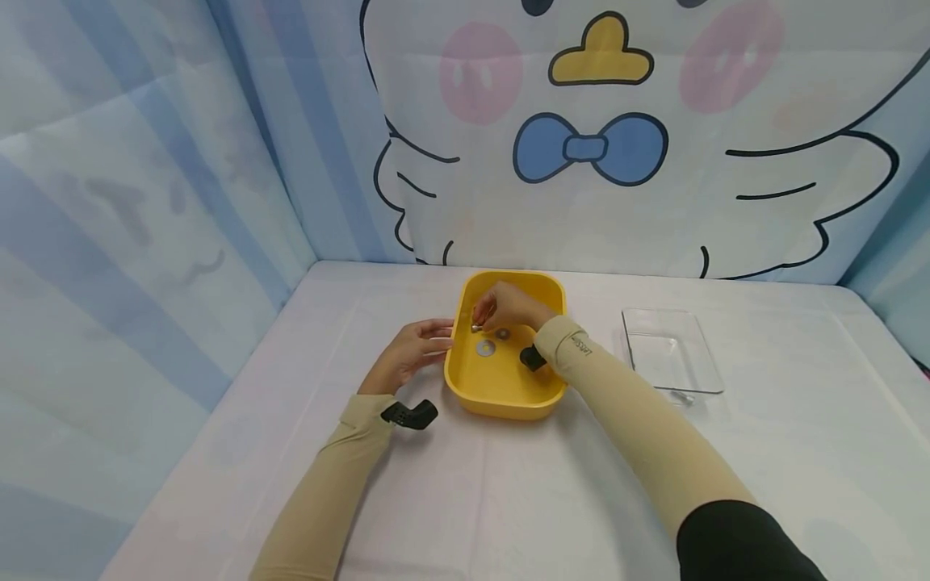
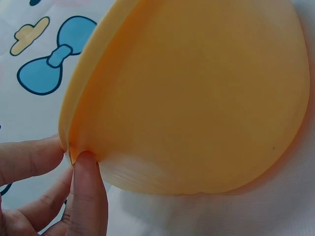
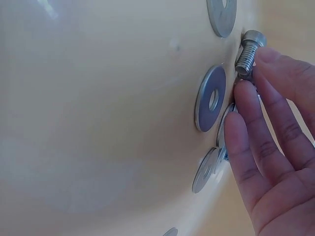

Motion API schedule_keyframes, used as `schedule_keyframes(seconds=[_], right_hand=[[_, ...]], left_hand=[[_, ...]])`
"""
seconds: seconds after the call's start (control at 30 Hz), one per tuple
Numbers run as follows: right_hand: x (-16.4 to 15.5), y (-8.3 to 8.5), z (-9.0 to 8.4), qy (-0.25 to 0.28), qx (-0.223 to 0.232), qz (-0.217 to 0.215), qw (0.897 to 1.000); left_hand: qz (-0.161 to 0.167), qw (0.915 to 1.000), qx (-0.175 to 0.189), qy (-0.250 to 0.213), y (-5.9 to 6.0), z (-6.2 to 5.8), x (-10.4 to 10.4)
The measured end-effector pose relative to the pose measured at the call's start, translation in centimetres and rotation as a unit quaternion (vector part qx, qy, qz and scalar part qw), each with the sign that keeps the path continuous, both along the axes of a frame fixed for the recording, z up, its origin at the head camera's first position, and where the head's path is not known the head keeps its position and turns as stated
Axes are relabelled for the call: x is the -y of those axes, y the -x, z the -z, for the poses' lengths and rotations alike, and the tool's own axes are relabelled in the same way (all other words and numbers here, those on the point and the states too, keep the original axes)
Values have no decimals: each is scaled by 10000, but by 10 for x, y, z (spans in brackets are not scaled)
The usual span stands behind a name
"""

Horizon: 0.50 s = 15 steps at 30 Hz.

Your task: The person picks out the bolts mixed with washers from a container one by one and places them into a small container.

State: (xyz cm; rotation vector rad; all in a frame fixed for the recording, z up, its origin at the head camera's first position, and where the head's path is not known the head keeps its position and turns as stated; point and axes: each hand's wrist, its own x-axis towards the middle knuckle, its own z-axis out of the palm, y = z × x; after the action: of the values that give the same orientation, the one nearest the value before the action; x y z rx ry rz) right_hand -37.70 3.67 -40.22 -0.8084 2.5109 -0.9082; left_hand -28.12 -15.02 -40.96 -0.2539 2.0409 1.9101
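Observation:
My right hand (image 1: 508,307) reaches into a yellow plastic tray (image 1: 506,408). Its thumb and fingertips pinch a silver socket-head bolt (image 3: 250,51) near the tray's wall. Another small metal part sits partly hidden below the bolt, by the fingertips. Several flat washers lie on the tray's floor, including a larger washer (image 1: 485,348) and one (image 3: 210,98) close to the fingers. At the tray's left side, my left hand (image 1: 414,353) touches the rim and outer wall with nearly straight fingers, which the left wrist view shows against the lip.
To the right of the yellow tray is a shallow clear plastic box (image 1: 672,351), with a small clear piece (image 1: 681,397) at its near edge. A printed cloth backdrop (image 1: 581,218) rises behind the white table (image 1: 567,500), and a striped cloth hangs on the left.

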Motion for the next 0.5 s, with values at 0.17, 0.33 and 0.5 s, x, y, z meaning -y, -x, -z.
schedule_keyframes(seconds=[0.17, 0.33, 0.5], right_hand=[[0, 1, 2, -9, -43, 76, 10000], [0, 1, 1, 1, -20, 164, 9999], [0, 2, 1, 28, 7, 154, 9999]], left_hand=[[-31, 10000, 44, 6, 1, 0, 0], [-53, 10000, 68, 8, 2, 1, 1], [-31, 10000, 69, 13, 2, 2, 1]])
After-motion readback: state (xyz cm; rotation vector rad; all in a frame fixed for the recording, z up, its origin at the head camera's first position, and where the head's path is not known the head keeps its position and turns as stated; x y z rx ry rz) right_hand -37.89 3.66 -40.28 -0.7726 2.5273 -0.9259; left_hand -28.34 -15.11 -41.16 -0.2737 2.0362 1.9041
